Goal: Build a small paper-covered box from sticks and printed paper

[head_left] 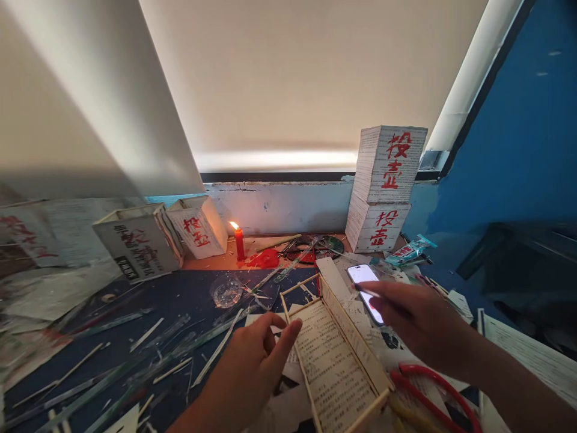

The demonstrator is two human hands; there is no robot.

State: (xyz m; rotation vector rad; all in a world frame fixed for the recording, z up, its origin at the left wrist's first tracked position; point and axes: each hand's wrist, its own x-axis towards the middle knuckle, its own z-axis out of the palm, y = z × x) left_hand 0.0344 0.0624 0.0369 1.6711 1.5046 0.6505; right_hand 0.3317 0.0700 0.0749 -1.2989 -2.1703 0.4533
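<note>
An open box frame [333, 361] of thin sticks, lined with printed paper, lies tilted at the lower centre. My left hand [252, 361] is at its left edge, thumb and forefinger apart, with nothing seen between them. To the right, my right hand [419, 319] has its fingers pinched on a thin stick-like thing with a dark tip, too small to name. It is over a lit phone [360, 273] lying on the table. Red-handled scissors [433, 385] lie under the right forearm.
A burning red candle [240, 243] stands behind the box frame. Paper-covered boxes [198, 231] are at the back left, and two stacked ones [383, 192] at the back right. Glue sticks and scraps litter the dark table [189, 288]. A clear round dish [226, 293] sits near the candle.
</note>
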